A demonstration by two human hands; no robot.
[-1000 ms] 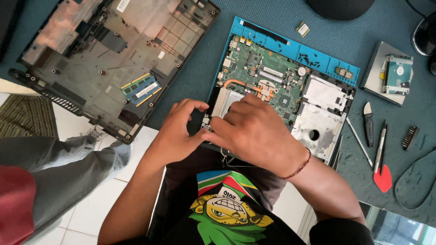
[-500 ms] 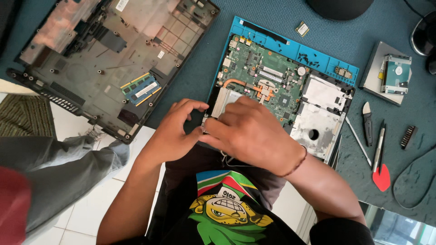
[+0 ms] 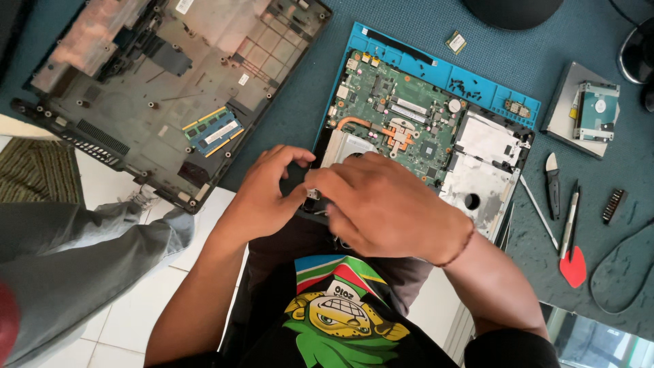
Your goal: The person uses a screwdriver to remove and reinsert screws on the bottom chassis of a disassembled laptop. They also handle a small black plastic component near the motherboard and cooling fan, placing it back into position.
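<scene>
Both hands met at the near corner of the opened laptop point(image 3: 436, 150), which lay on a blue mat point(image 3: 422, 51) over the teal table point(image 3: 300, 102). The left hand point(image 3: 262, 194) curled in from the left, with thumb and fingers bent toward a small pale part point(image 3: 314, 195) at the edge of the board. The right hand point(image 3: 385, 208) lay over the same corner, palm down, and it hid most of what the fingers did. The two hands were close together, almost touching, and seemed to pinch this small part between them; whether the grip was firm, I could not tell.

The green board point(image 3: 402, 112), with its copper pipe point(image 3: 398, 133), sat just beyond the right hand. The empty bottom case point(image 3: 170, 88) lay well apart to the left, with a memory stick point(image 3: 214, 131) inside it. The drive point(image 3: 596, 109), the tools point(image 3: 569, 218) and a red pick point(image 3: 573, 267) lay to the right.

For such work at a board edge, it is good, I think, to steady the frame with one hand and to move the small part straight, without twisting, because connectors there bend easily. The wrists should stay off the board.
</scene>
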